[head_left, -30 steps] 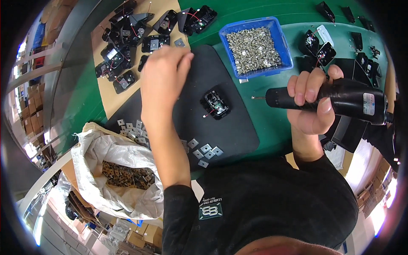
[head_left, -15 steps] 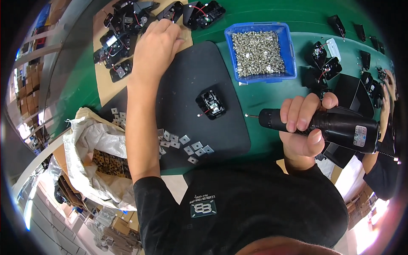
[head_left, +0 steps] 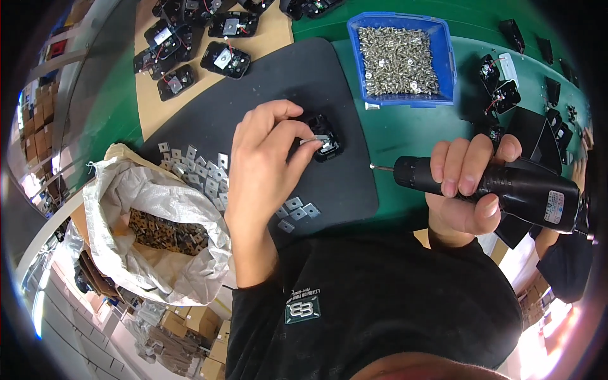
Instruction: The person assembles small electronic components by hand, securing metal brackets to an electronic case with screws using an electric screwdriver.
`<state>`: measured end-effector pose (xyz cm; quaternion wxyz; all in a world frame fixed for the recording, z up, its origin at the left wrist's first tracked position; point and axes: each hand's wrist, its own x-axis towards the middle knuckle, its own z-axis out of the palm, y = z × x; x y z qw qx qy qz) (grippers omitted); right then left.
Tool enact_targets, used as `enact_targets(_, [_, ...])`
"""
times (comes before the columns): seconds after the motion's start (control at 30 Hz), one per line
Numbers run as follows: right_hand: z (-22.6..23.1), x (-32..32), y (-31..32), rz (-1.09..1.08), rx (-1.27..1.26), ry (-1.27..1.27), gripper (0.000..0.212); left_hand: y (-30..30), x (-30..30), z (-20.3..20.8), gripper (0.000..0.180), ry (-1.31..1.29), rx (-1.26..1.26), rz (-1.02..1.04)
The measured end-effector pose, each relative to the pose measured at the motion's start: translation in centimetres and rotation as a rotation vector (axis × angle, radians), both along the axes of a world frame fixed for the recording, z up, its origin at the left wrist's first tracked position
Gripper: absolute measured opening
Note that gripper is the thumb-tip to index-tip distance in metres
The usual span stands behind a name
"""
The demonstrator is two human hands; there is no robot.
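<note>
My left hand leans over a small black plastic housing on the dark mat, thumb and fingers pinched together. A thin grey edge, seemingly a small metal plate, shows at its fingertips; the fingers hide much of it and part of the housing. In my right hand lies a black electric screwdriver, held level with its bit pointing left. A small silver screw head shows at the tip of the bit, apart from the housing.
A blue bin of screws stands beyond the mat. Loose square metal plates lie near a white woven sack of small parts. More black housings rest on cardboard at far left, others at right near another person's hand.
My left hand has come back from the housings at the far left to the one on the mat, its fingers now pinched. The screwdriver has shifted slightly right in view.
</note>
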<state>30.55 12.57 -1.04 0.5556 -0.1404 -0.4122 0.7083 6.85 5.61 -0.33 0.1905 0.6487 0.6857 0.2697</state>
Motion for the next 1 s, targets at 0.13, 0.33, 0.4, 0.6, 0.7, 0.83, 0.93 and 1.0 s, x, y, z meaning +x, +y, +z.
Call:
enact_targets(0.13, [0.0, -0.1, -0.1, 0.051, 0.027, 0.016, 0.053, -0.4, 0.4, -0.9, 0.017, 0.063, 0.008, 0.01])
enact_targets(0.33, [-0.2, 0.3, -0.3, 0.062, -0.001, -0.025, 0.058, -0.3, 0.6, -2.3, 0.021, 0.108, 0.038, -0.019])
enact_targets(0.4, [-0.4, 0.5, -0.4, 0.05, 0.004, -0.008, 0.058, -0.1, 1.1, -2.4, 0.024, 0.024, -0.006, 0.062])
enact_targets(0.6, [-0.3, 0.4, -0.4, 0.02, 0.046, 0.017, 0.06, -0.1, 0.5, -2.8, 0.036, -0.125, -0.031, 0.108])
enact_targets(0.7, [0.0, 0.3, -0.1, 0.022, 0.094, 0.07, 0.058, -0.5, 1.2, -1.0, 0.031, -0.096, 0.199, 0.067])
enact_targets(0.83, [1.2, -0.1, -0.3, 0.07, 0.121, 0.13, 0.059, -2.4, 1.6, 0.2, 0.032, -0.018, 0.217, -0.184])
enact_targets(0.93, [1.6, -0.6, -0.7, 0.149, 0.122, 0.193, 0.059, -3.7, 2.4, -0.5, 0.034, -0.067, 0.215, -0.184])
enact_targets(1.0, [1.7, -0.9, -1.2, 0.164, 0.132, 0.19, 0.058, -4.3, 3.0, -0.7, 0.029, -0.123, 0.206, -0.156])
